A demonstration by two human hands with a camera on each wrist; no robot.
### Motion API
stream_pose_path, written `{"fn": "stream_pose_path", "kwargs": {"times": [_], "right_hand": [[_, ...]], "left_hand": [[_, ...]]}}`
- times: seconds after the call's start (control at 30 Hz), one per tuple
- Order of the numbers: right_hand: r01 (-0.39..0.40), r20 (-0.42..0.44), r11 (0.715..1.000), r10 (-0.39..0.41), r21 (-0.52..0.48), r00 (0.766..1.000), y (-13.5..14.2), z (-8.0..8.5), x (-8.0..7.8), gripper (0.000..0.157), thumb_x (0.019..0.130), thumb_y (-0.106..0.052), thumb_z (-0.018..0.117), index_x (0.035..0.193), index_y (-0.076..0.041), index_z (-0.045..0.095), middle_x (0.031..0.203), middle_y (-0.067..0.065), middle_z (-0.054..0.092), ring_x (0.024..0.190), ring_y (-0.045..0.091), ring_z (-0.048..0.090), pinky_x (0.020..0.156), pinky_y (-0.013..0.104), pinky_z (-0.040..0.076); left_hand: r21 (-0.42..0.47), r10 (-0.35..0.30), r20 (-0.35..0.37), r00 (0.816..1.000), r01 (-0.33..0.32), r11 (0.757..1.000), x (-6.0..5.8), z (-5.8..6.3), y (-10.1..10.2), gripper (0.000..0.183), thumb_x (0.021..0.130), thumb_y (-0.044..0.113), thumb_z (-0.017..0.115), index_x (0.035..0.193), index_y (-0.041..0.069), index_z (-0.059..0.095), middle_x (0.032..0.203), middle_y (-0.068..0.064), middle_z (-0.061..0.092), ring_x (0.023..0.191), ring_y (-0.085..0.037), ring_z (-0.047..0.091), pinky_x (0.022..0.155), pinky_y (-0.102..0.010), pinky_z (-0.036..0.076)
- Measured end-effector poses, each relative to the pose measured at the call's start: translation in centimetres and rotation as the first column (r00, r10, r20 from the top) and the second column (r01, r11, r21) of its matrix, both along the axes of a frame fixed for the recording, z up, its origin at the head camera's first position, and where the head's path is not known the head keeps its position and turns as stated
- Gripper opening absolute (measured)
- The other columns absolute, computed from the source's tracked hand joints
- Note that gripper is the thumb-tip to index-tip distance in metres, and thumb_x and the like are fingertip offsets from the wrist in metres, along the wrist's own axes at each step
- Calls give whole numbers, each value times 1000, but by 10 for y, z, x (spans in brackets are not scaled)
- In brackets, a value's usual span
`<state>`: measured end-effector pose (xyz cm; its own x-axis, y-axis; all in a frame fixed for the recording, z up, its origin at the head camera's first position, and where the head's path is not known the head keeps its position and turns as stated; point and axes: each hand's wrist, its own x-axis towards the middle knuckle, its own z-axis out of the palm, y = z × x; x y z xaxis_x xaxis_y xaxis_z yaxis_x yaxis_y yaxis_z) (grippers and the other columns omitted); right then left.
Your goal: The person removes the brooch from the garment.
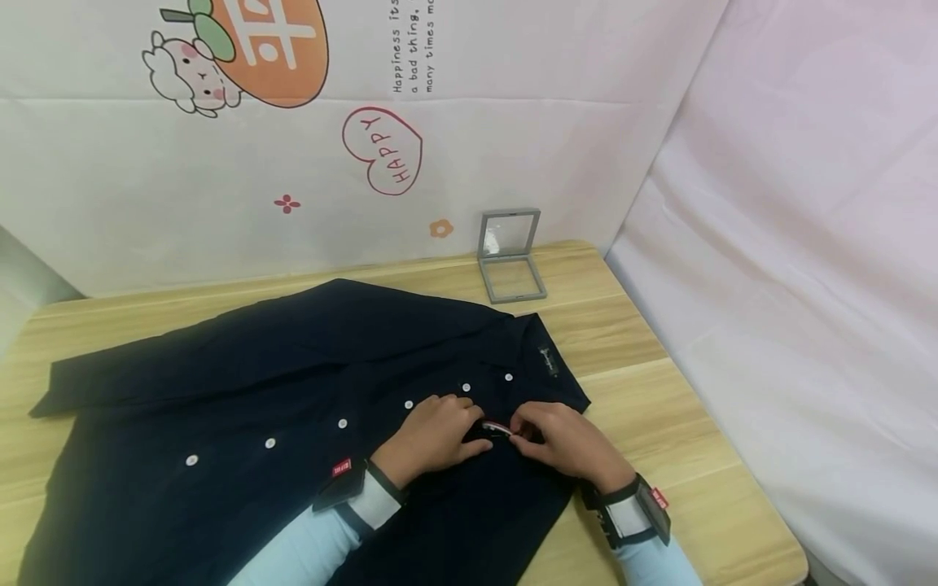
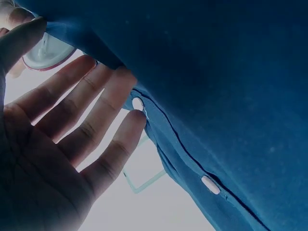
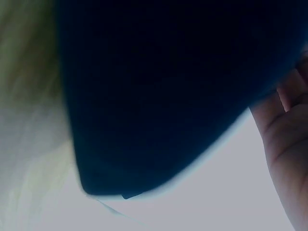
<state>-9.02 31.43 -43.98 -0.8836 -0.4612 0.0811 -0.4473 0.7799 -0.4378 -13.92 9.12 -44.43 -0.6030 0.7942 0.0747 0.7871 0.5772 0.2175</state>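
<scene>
A dark navy button-up shirt (image 1: 220,366) with white buttons lies spread on the table. My right hand (image 1: 567,443) pinches a round badge (image 1: 497,427) by its edge, against the shirt front below the collar. From the left wrist view the badge (image 2: 48,50) shows a pale back with a pin bar and a red rim. My left hand (image 1: 436,431) rests on the shirt just left of the badge. Its fingers (image 2: 91,125) are nearly straight and touch the cloth, with the thumb apart from them. In the right wrist view, dark cloth hides my right fingertips.
An open grey display case (image 1: 513,279) stands at the table's back edge, beyond the collar. The wooden table (image 1: 630,350) ends at the right by a white curtain. A white printed backdrop (image 1: 513,106) hangs behind.
</scene>
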Motion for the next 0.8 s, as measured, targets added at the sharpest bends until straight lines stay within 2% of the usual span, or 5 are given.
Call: {"fn": "stream_pose_path", "kwargs": {"times": [0.23, 0.8], "right_hand": [[-1, -11, 1000, 1, 14, 1000, -1, 0, 0, 8, 89, -18, 73, 88, -20, 65, 83, -11, 63, 73, -4, 57, 66, 17, 51], [13, -12, 1000, -13, 21, 1000, 1, 1, 1, 8, 89, -18, 72, 88, -21, 65, 83, -11, 63, 72, -3, 58, 65, 17, 50]], "left_hand": [[4, -1, 9, 1000, 1, 1000, -1, -2, -1, 31, 92, 46, 66, 94, 16, 72, 90, 0, 69, 72, -12, 62, 65, -30, 52], [17, -5, 10, 1000, 4, 1000, -1, -1, -1, 31, 91, 45, 66, 97, 15, 73, 91, 0, 70, 75, -14, 64, 69, -32, 54]]}}
